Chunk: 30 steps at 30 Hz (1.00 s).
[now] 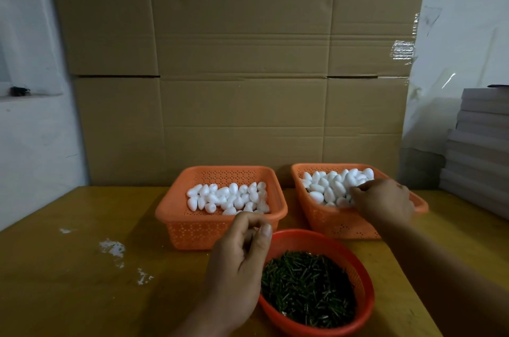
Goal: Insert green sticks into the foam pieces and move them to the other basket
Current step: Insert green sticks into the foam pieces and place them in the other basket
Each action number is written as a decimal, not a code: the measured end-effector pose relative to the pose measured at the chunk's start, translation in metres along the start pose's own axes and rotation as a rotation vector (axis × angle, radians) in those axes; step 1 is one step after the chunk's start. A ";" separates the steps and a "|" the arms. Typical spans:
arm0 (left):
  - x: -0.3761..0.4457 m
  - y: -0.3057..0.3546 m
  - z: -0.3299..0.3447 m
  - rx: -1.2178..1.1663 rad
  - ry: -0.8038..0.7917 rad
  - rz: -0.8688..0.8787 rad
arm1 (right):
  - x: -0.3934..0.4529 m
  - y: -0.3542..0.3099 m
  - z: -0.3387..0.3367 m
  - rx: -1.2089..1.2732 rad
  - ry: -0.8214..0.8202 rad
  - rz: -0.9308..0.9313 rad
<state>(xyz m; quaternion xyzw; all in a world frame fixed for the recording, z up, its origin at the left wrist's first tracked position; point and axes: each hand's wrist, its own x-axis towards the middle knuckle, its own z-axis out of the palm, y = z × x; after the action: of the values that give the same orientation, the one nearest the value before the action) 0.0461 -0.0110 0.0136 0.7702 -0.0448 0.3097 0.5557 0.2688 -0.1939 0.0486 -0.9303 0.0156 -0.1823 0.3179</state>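
Two orange baskets stand side by side. White egg-shaped foam pieces [225, 197] lie in the left basket [192, 229], and more foam pieces [330, 185] fill the right basket [330, 223]. In front of them, a round red bowl [363, 278] holds several short green sticks [305, 287]. My right hand [382, 204] reaches into the right basket, its fingertips pinched on a foam piece in the pile. My left hand [239, 256] hovers at the bowl's left rim in front of the left basket, fingers curled with thumb against forefinger. Anything it holds is hidden.
The baskets and bowl sit on a yellow wooden table [82, 281] with white foam crumbs [113, 248] at the left. Large cardboard sheets [242, 75] stand behind the baskets. A stack of grey boards [479, 149] stands at the right edge.
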 end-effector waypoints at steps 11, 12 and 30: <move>-0.001 0.001 0.000 0.075 -0.003 0.036 | 0.001 0.009 0.001 0.142 0.050 -0.102; 0.000 0.002 -0.001 0.076 0.006 0.034 | 0.002 0.010 0.001 0.186 0.069 -0.110; 0.129 -0.024 -0.071 0.708 0.013 -0.271 | -0.113 -0.012 -0.036 0.859 -0.213 -0.308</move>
<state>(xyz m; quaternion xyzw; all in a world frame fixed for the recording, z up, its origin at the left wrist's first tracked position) 0.1292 0.0959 0.0751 0.9115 0.1711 0.2346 0.2912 0.1497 -0.1893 0.0444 -0.7193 -0.2320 -0.1209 0.6435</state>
